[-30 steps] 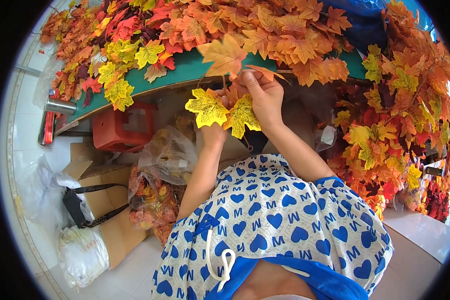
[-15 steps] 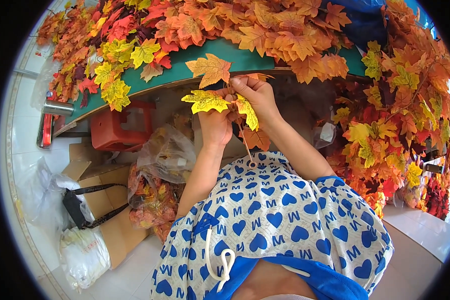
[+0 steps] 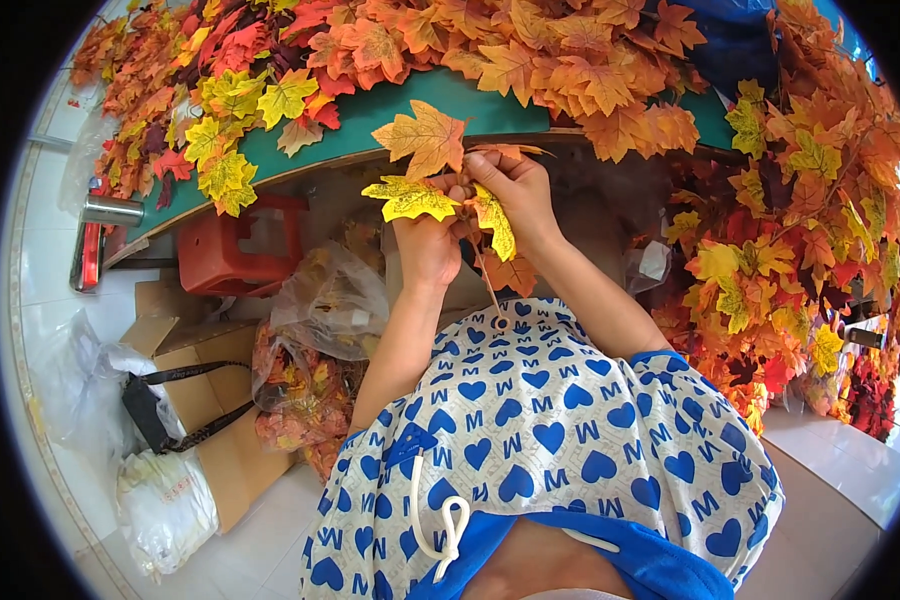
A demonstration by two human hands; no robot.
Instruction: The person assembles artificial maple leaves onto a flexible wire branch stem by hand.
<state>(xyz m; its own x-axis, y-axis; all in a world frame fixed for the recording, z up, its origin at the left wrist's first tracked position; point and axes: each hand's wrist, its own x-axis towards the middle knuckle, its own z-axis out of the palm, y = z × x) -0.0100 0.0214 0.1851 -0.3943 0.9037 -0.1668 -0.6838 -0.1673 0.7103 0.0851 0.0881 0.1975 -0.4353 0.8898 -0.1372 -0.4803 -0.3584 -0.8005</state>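
Right hand (image 3: 527, 200): thumb (image 3: 487, 174) and fingers pinched together on leaf sprig (image 3: 493, 225). Left hand (image 3: 432, 252): fingers curled in on same sprig, exact grip partly hidden by yellow leaf (image 3: 408, 199). Sprig at table's (image 3: 460, 105) near edge, orange leaf (image 3: 425, 140) uppermost. Beyond edge, heaped orange leaves (image 3: 570, 75); below edge, leftward, red stool (image 3: 206, 255).

Red stool (image 3: 205, 255) beneath the green counter (image 3: 490, 105), open cardboard box (image 3: 230, 480) on the tiled floor (image 3: 275, 530), black strap (image 3: 148, 412) across the box, white plastic bag (image 3: 165, 510) beside it, blue plastic (image 3: 735, 55) at upper right
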